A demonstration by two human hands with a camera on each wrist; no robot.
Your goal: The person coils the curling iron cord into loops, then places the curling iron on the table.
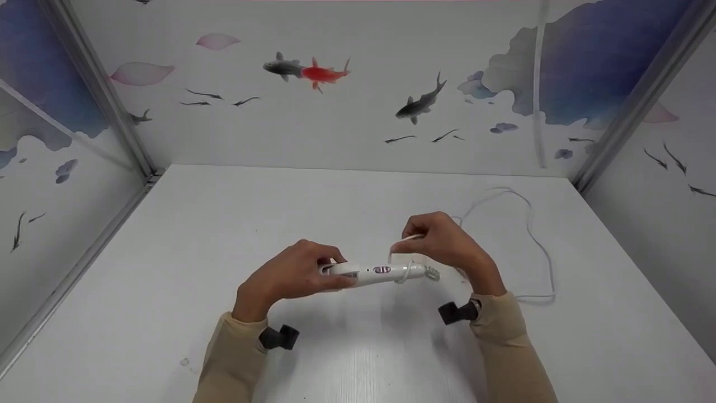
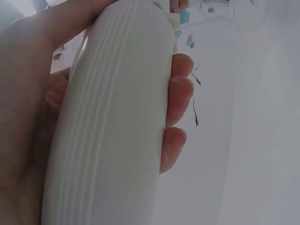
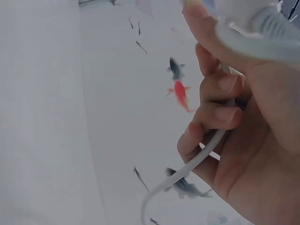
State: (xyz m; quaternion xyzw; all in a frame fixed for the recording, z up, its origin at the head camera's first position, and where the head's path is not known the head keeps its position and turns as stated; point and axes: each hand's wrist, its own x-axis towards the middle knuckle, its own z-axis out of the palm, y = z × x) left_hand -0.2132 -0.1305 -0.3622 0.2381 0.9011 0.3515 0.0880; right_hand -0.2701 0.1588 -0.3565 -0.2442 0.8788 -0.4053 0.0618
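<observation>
A white hair straightener (image 1: pixel 367 274) with a small pinkish button panel lies level above the table. My left hand (image 1: pixel 299 270) grips its left end, thumb along the near side. In the left wrist view, fingertips (image 2: pixel 180 98) curl round the ribbed white casing (image 2: pixel 117 122). My right hand (image 1: pixel 447 243) pinches the white power cord (image 1: pixel 413 237) just above the handle's right end, where one loop goes round the handle. The right wrist view shows the cord (image 3: pixel 187 168) running through the curled fingers, with the ridged cord sleeve (image 3: pixel 276 26) close by the thumb.
The rest of the cord (image 1: pixel 545 254) lies in a wide loop on the white table (image 1: pixel 358 207), right of my right hand. Printed panels with fish (image 1: pixel 324 74) stand behind and at both sides. Black wrist cameras (image 1: pixel 279 337) sit at both sleeves.
</observation>
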